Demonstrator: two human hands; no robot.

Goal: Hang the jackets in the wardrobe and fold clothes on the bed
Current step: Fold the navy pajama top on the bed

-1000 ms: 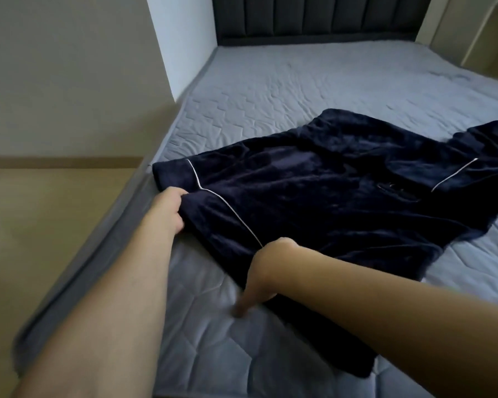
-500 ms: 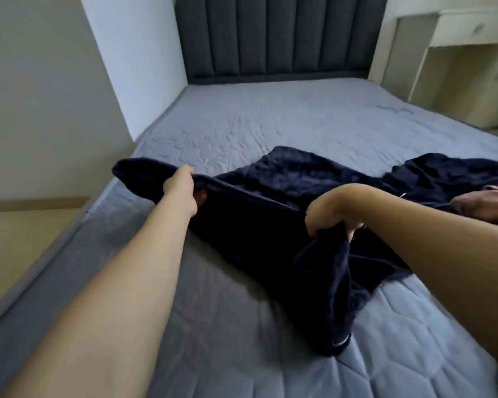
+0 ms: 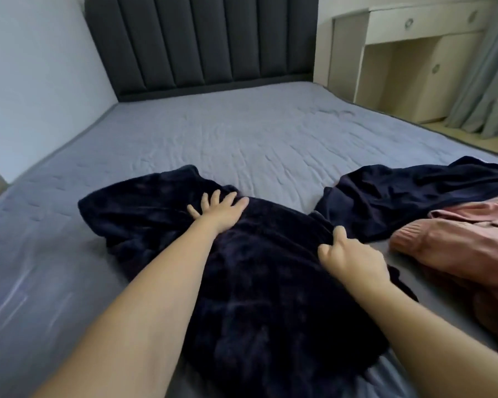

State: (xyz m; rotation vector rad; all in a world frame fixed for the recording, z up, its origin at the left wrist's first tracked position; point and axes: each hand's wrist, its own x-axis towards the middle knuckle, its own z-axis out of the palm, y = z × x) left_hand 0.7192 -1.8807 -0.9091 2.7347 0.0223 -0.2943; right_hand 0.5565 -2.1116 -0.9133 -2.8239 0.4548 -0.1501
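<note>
The left hand (image 3: 217, 211) lies flat with fingers spread, pressing the navy velvet garment (image 3: 242, 268) onto the grey quilted bed (image 3: 242, 133), while the right hand (image 3: 347, 254) has its fingers curled, pinching a ridge of the same cloth at its right edge. Beyond the right fingertips a second navy piece (image 3: 414, 193) sprawls unfolded, touching the pinched edge, and a pink garment (image 3: 454, 248) lies just right of that hand. The plush pile looks slippery and thick, so I judge a pull from the right could drag the fold askew under the flat palm or snag the neighbouring navy cloth into it.
</note>
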